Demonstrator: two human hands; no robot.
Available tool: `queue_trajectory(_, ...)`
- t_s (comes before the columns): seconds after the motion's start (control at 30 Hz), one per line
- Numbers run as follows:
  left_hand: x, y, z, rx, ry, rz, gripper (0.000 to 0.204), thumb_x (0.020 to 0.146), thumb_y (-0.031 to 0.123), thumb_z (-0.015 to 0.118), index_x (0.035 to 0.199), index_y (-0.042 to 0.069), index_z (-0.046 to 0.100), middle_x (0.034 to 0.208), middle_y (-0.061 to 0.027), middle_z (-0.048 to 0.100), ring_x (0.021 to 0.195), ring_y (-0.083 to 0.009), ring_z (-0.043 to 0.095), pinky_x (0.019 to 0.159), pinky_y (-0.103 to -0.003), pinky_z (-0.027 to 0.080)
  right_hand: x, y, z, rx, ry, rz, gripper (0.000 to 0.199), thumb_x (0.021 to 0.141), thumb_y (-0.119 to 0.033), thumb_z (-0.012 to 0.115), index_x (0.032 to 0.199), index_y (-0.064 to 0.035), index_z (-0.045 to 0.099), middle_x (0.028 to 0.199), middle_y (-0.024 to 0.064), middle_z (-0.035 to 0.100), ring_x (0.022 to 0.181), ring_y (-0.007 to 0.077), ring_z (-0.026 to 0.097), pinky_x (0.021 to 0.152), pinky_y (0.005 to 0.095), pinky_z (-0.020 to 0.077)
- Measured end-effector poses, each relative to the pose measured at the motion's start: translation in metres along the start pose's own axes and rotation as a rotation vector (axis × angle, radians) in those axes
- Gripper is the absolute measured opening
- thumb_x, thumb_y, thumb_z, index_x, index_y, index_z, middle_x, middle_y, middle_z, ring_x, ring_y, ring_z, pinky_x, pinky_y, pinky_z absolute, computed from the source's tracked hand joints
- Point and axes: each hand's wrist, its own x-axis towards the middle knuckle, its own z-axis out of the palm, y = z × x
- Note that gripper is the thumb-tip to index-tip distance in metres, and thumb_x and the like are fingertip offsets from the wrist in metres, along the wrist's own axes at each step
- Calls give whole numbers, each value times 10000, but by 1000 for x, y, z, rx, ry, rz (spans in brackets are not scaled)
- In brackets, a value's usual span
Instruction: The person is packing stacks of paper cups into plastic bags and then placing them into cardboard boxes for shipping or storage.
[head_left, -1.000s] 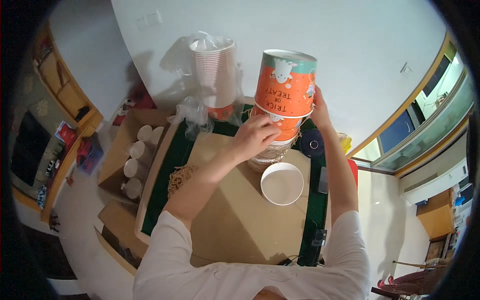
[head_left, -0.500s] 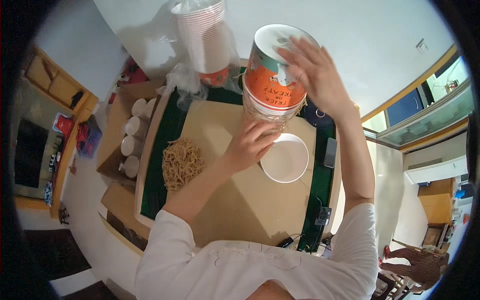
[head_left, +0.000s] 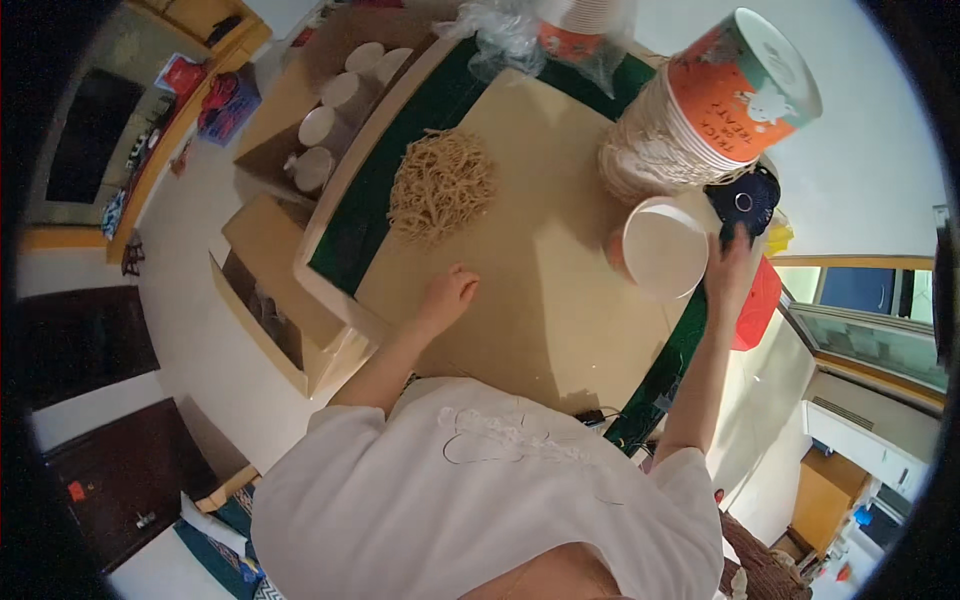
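Observation:
My right hand (head_left: 734,262) is at the right edge of the table, its fingers closed around the lower part of a dark round thing with a ring at its centre, which looks like a small fan (head_left: 758,212). Over the cardboard sheet, my left hand (head_left: 450,296) hangs with curled fingers and nothing visible in it. A tall stack of orange paper buckets (head_left: 715,112) stands upside down at the far right, strands of shredded paper around its lower rims. Close to it sits a single paper bucket (head_left: 665,250), mouth up, pale inside. A heap of tan shredded paper (head_left: 440,185) lies left of centre.
A cardboard sheet (head_left: 545,290) covers most of the green tabletop (head_left: 360,235). Bagged buckets (head_left: 580,40) stand at the far edge. Left of the table, a carton (head_left: 290,110) holds several wrapped white stacks, with another open carton (head_left: 270,310) nearer. A red object (head_left: 757,308) is at the right.
Both hands have left the bucket stack, which now stands by itself. My right hand has come down to the dark round thing; my left has drawn back toward me. The view has shifted.

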Motion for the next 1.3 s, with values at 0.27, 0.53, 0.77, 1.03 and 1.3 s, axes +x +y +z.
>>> queue_trajectory(0.27, 2, -53, -30, -147, 301, -381, 128, 802, 149, 574, 867, 52, 626, 815, -127, 602, 780, -274, 595, 670, -348, 461, -106, -52, -6, 270, -486, 410, 194, 802, -146, 477, 934, -7, 505, 687, 205, 542, 639, 340, 569, 582, 397, 436)
queue_trajectory(0.53, 27, -57, -30, -172, 436, -369, 153, 786, 184, 606, 812, 35, 624, 733, -121, 606, 726, -262, 590, 654, -333, 457, -198, -91, -20, 452, -494, 350, 259, 821, -130, 514, 1071, -60, 515, 577, 123, 509, 514, 230, 528, 505, 340, 423)
queue_trajectory(0.77, 102, -23, -29, -277, 315, -630, 245, 725, 226, 697, 828, 12, 638, 818, -152, 629, 762, -280, 595, 697, -341, 458, -201, -107, -55, 393, -488, 432, 289, 876, -220, 529, 1130, -83, 515, 577, 90, 509, 506, 198, 512, 498, 336, 417)
queue_trajectory(1.03, 89, 8, -116, -291, 326, -325, 218, 728, 237, 699, 826, 45, 666, 808, -56, 649, 720, -156, 576, 655, -303, 445, -222, -82, -89, 462, -372, 408, 246, 855, -149, 561, 1088, -72, 551, 547, 59, 439, 484, 147, 430, 471, 294, 373)
queue_trajectory(1.3, 50, 137, -250, -861, 542, 302, 167, 844, 186, 601, 891, 34, 652, 776, -37, 651, 612, -49, 544, 559, -156, 415, -205, -114, -108, 661, -312, 351, 158, 871, -107, 534, 997, -36, 597, 622, 47, 539, 545, 86, 482, 503, 230, 402)
